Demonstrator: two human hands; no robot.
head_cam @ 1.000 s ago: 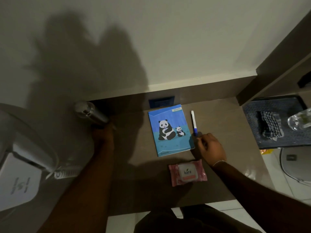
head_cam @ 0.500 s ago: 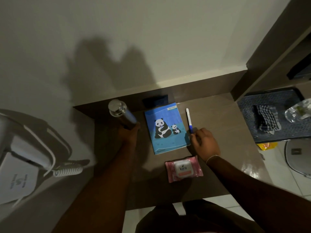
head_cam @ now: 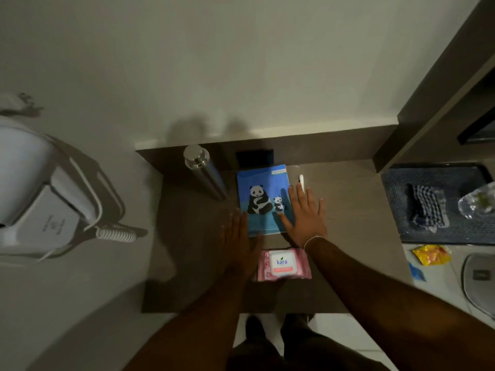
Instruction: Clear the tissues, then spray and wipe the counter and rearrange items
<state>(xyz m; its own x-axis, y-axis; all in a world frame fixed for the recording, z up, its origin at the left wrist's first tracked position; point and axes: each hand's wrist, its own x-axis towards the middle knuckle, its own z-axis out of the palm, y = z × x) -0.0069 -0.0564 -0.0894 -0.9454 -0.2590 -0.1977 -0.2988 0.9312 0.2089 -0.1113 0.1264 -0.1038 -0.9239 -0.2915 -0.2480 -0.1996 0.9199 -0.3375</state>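
A blue panda notebook lies flat on the brown counter. My right hand rests open, palm down, over the notebook's right edge and hides most of a white pen. My left hand lies open and flat at the notebook's lower left corner. A pink pack of wipes sits just in front of the notebook, between my wrists. A steel bottle stands to the left of the notebook, free of both hands.
A dark tray to the right holds a checked cloth and a clear plastic bottle. A yellow packet lies on the floor. A white wall dryer with a coiled cord hangs at the left. A socket sits behind the notebook.
My left hand let go of the steel bottle, which now stands beside the notebook. Both hands moved and now lie flat at the notebook's edges. My right hand left the pen.
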